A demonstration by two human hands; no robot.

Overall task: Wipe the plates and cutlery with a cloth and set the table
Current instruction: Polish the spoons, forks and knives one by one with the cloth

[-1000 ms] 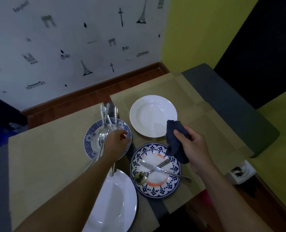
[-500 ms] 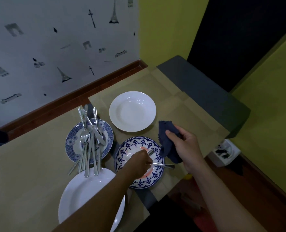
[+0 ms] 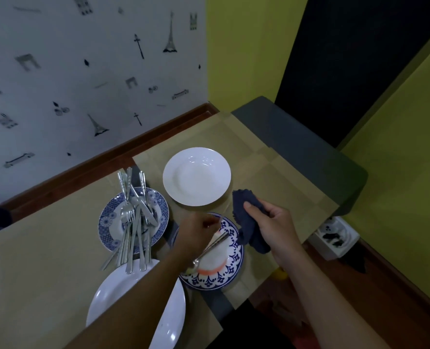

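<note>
Spoon (image 3: 203, 253) is the piece in play right now. It's over the blue-patterned plate (image 3: 224, 275) at the near edge of the worktop (image 3: 45, 260), long axis running from the bowl at about 7 o'clock up to the handle tip at about 1 o'clock. Left hand (image 3: 196, 231) has its fingers curled in around the handle end. It's blurry, so I can't tell if a second piece is in there too.

What matters next imo: the dark blue cloth (image 3: 249, 222) sits at roughly 3 o'clock from that left hand, just beside it, bunched up tight in the right hand (image 3: 274, 227) over the plate's 2 o'clock rim. So the handle end already points at the cloth, and the gap to close is small. The rest of the cutlery pile (image 3: 133, 222) is way over at 9 o'clock, nearer the left hand.
</note>
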